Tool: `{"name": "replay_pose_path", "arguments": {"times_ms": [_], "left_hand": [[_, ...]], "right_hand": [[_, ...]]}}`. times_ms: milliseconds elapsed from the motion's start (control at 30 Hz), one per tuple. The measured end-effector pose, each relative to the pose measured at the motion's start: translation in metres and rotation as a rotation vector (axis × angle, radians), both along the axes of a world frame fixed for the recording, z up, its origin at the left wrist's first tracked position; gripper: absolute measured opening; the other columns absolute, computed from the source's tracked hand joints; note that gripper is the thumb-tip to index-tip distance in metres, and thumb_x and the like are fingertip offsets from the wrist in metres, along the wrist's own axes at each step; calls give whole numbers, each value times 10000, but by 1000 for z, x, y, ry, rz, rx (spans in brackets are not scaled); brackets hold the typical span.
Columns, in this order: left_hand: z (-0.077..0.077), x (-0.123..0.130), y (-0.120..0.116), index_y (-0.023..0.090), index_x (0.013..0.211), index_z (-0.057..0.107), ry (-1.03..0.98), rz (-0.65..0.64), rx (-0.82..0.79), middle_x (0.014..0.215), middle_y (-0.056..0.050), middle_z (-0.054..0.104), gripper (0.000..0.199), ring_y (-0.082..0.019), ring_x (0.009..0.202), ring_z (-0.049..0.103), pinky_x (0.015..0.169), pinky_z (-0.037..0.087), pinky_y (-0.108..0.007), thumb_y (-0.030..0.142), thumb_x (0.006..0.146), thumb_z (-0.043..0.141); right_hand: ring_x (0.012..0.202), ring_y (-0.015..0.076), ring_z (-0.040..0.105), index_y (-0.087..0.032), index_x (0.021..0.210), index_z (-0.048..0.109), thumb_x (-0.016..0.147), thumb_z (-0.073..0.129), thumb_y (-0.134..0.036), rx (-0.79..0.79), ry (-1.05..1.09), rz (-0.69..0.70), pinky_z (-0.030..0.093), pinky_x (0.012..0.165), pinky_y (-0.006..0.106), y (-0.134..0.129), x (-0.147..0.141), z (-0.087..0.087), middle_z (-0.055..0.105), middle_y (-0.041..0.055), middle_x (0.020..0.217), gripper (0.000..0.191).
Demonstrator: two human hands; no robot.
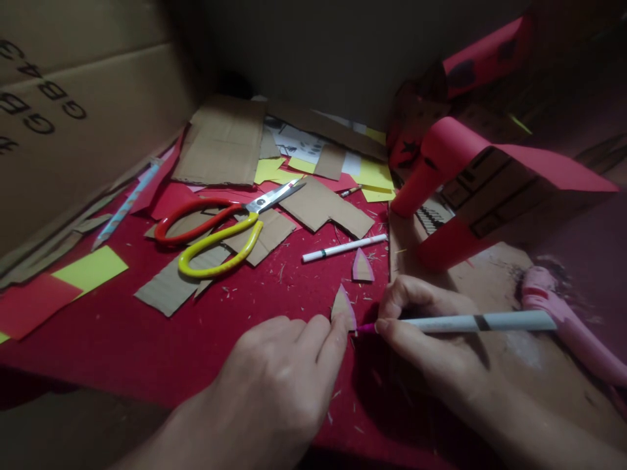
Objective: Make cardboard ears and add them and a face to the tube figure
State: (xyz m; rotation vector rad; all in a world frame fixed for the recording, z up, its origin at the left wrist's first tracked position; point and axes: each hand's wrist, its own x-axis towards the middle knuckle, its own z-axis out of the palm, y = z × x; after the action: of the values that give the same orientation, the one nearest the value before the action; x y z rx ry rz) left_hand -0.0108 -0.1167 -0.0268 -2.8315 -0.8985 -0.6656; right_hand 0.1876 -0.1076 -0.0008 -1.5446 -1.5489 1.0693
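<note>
My left hand [287, 372] has its fingers closed together and holds a small pointed cardboard piece [343, 303] against the red tabletop [274, 294]. Pink colour runs along that piece's edge. In my right hand [431, 326] is a felt-tip marker [455, 323] with a light barrel and a magenta tip, which touches or nearly touches the piece's lower right corner. Just beyond lies a second pointed cardboard piece [362, 267], also edged in pink. A white pen [343, 248] with a dark band rests beside it.
Red-and-yellow-handled scissors [220, 235] lie left among cardboard scraps [326, 205] and coloured paper [95, 267]. A cardboard-and-red-paper model [509, 189] stands right on a cardboard base [519, 274]. A pink glue gun [573, 320] lies there. A large box [88, 130] borders the left.
</note>
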Motion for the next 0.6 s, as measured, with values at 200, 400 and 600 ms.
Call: {"name": "replay_pose_path", "arguments": {"times_ms": [200,400,600], "left_hand": [[2,-2,-1,-52,1255,497,-115,-5,73,721,-79,632,402,-204,582,588,481,493,-337,-1,867,409],[-2,-3,-2,-8,1283,503,-102,55,65,811,-103,652,443,-214,628,599,484,467,-334,-11,848,423],[-4,-1,-4,-18,1346,460,10,51,7,805,-92,625,514,-202,633,571,553,505,-357,20,834,427]], "right_hand": [[373,69,362,-210,589,505,689,572,-155,-9,44,-26,264,348,179,-1,-1,2,440,-72,438,133],[457,86,411,-202,633,548,746,641,-203,78,24,-94,302,406,191,1,-4,-1,505,-47,525,147],[516,98,490,-215,750,608,852,654,-287,73,36,-80,361,446,181,2,-5,-8,591,-39,602,133]]}}
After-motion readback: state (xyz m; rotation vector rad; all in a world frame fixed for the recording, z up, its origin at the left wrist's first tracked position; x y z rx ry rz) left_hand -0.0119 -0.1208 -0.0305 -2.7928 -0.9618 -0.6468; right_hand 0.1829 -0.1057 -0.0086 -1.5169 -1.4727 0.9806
